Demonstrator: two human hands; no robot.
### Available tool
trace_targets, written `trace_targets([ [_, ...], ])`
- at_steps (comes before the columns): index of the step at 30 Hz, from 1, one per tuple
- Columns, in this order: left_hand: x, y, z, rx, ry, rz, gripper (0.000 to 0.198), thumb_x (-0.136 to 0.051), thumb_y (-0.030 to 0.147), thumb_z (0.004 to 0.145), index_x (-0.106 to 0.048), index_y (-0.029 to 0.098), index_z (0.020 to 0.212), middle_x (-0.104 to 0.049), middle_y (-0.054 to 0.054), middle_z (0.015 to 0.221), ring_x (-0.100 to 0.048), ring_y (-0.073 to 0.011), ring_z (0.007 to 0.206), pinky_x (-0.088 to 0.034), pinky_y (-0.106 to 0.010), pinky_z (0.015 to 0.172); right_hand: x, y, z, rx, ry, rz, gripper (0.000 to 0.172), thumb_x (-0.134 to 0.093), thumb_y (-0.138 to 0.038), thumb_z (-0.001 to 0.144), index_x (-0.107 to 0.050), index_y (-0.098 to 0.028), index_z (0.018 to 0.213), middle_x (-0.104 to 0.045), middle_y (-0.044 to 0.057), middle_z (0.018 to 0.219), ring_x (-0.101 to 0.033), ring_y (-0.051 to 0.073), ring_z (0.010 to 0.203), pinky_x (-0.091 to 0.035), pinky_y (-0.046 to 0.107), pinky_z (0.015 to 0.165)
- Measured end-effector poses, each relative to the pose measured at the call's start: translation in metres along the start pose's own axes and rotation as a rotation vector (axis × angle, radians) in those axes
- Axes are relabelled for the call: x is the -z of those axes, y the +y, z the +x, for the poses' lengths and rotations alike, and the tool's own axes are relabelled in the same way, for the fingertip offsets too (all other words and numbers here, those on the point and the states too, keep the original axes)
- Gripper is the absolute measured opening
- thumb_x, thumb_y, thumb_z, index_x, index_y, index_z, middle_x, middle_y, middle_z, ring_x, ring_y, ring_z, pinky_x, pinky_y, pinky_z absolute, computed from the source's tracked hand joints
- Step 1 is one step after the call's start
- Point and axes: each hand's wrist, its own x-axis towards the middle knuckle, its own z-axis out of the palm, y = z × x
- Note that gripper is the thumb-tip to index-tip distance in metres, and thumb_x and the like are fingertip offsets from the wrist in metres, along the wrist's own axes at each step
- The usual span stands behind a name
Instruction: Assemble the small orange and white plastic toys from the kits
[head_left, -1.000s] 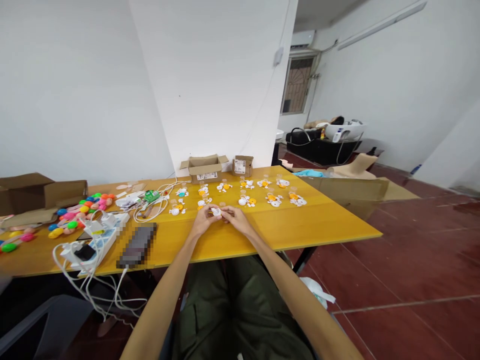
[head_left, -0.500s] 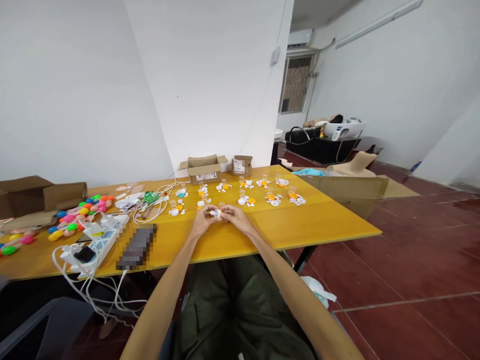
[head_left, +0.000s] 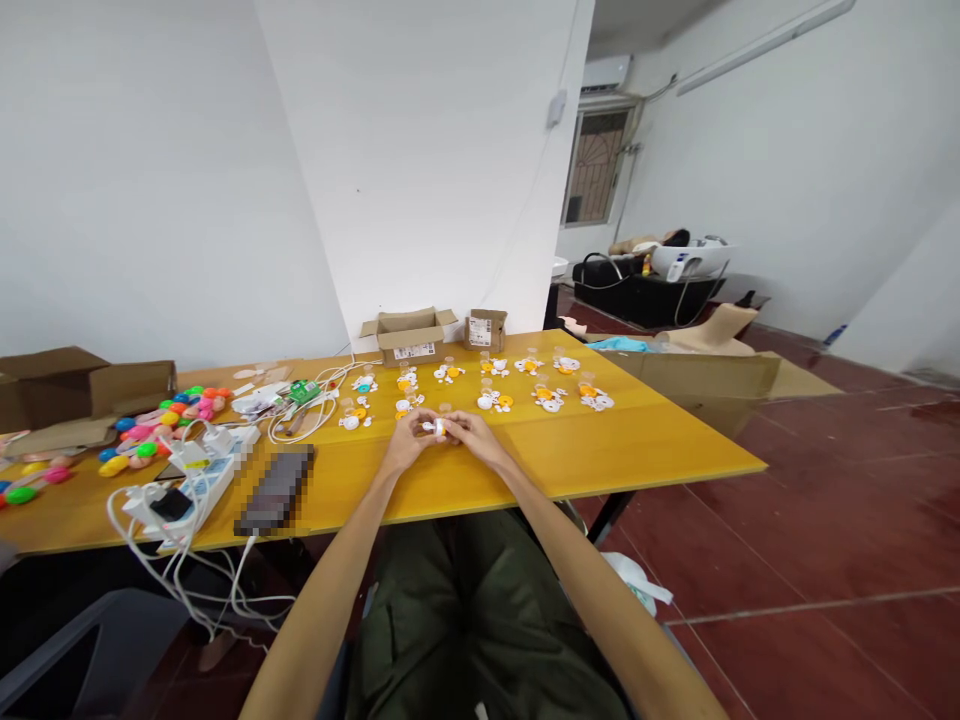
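Observation:
Between my two hands, just above the near part of the yellow table [head_left: 600, 455], is a small white plastic part [head_left: 438, 427] with a little orange beside it. My left hand [head_left: 409, 440] grips it from the left, fingers curled. From the right, my right hand [head_left: 474, 436] pinches the same part. Its exact kind is too small to tell. Beyond my hands lie several small piles of white and orange plastic pieces, such as a pile at the right [head_left: 596, 398] and a pile with a teal piece [head_left: 365, 384]. Small clear cups stand by many piles.
At the back stand an open cardboard box [head_left: 409, 345] and a smaller box [head_left: 484, 330]. On the left are a power strip [head_left: 202, 490] with tangled white cables, a blurred dark phone [head_left: 276, 490], a green circuit board [head_left: 303, 392], colourful plastic pieces [head_left: 169, 420] and a large carton [head_left: 135, 390].
The white part has turned slightly between my fingers, and my right fingers have shifted a little on it. The whole view has moved slightly; the piles look the same.

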Motion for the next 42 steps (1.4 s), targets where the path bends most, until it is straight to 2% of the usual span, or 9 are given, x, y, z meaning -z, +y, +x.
trace_targets([
  [9, -0.0014, 0.0004, -0.0006, -0.022, 0.004, 0.028, 0.031, -0.086, 0.028, 0.061, -0.068, 0.020, 0.086, -0.070, -0.001, 0.086, -0.066, -0.0181, 0.084, -0.054, -0.032, 0.081, 0.0002, -0.0035, 0.0000, -0.043, -0.009, -0.024, 0.049, -0.070, -0.067, 0.073, -0.069, -0.019, 0.081, -0.065, 0.001, 0.068, -0.061, 0.016, 0.067, -0.050, 0.029, 0.065],
  [14, -0.0009, -0.0027, 0.0009, -0.008, 0.015, 0.008, 0.035, -0.086, 0.028, 0.060, -0.067, 0.020, 0.088, -0.070, -0.001, 0.086, -0.067, -0.0185, 0.086, -0.054, -0.032, 0.082, -0.0017, -0.0052, -0.0010, -0.035, 0.001, 0.024, 0.045, -0.079, -0.058, 0.068, -0.069, -0.020, 0.091, -0.071, 0.003, 0.084, -0.065, 0.017, 0.075, -0.051, 0.029, 0.067],
  [19, -0.0013, -0.0060, 0.0017, 0.025, 0.042, -0.024, 0.047, -0.090, 0.026, 0.055, -0.066, 0.020, 0.095, -0.071, -0.002, 0.094, -0.068, -0.0192, 0.090, -0.054, -0.031, 0.084, -0.0025, -0.0078, -0.0029, -0.004, 0.024, 0.029, 0.036, -0.079, -0.050, 0.070, -0.067, -0.022, 0.089, -0.072, 0.003, 0.089, -0.066, 0.018, 0.080, -0.052, 0.029, 0.069],
  [22, -0.0019, -0.0057, 0.0012, 0.059, 0.037, -0.031, 0.046, -0.089, 0.029, 0.058, -0.067, 0.020, 0.098, -0.072, -0.003, 0.097, -0.069, -0.0200, 0.091, -0.055, -0.032, 0.083, -0.0023, -0.0080, -0.0039, 0.006, 0.072, 0.041, 0.034, -0.079, -0.047, 0.069, -0.067, -0.023, 0.089, -0.072, 0.004, 0.094, -0.066, 0.019, 0.085, -0.052, 0.028, 0.067],
  [25, -0.0022, -0.0036, 0.0008, 0.076, 0.009, -0.015, 0.037, -0.086, 0.035, 0.064, -0.069, 0.020, 0.093, -0.073, -0.004, 0.094, -0.070, -0.0208, 0.090, -0.056, -0.033, 0.083, -0.0021, -0.0076, -0.0042, -0.014, 0.119, 0.055, 0.036, -0.081, -0.046, 0.066, -0.066, -0.024, 0.091, -0.071, 0.003, 0.092, -0.066, 0.019, 0.082, -0.052, 0.027, 0.062],
  [29, -0.0018, -0.0010, 0.0006, 0.050, 0.009, 0.015, 0.033, -0.084, 0.040, 0.066, -0.070, 0.020, 0.088, -0.073, -0.004, 0.090, -0.069, -0.0207, 0.088, -0.056, -0.034, 0.084, -0.0015, -0.0076, -0.0042, -0.020, 0.112, 0.054, 0.036, -0.081, -0.047, 0.066, -0.067, -0.024, 0.091, -0.071, 0.003, 0.090, -0.066, 0.019, 0.081, -0.051, 0.027, 0.061],
  [36, 0.0001, -0.0024, 0.0003, 0.026, -0.001, 0.026, 0.034, -0.084, 0.040, 0.066, -0.071, 0.020, 0.090, -0.074, -0.004, 0.091, -0.070, -0.0206, 0.089, -0.056, -0.033, 0.084, 0.0002, -0.0080, -0.0038, -0.041, 0.090, 0.070, 0.037, -0.081, -0.051, 0.065, -0.068, -0.023, 0.086, -0.072, 0.002, 0.085, -0.065, 0.018, 0.078, -0.050, 0.027, 0.064],
  [42, 0.0005, -0.0035, 0.0006, 0.013, -0.018, 0.015, 0.034, -0.084, 0.037, 0.066, -0.071, 0.020, 0.093, -0.075, -0.005, 0.094, -0.070, -0.0216, 0.092, -0.056, -0.034, 0.085, 0.0016, -0.0072, -0.0029, -0.056, 0.084, 0.040, 0.042, -0.080, -0.057, 0.065, -0.070, -0.021, 0.084, -0.071, 0.003, 0.077, -0.062, 0.016, 0.067, -0.048, 0.028, 0.061],
])
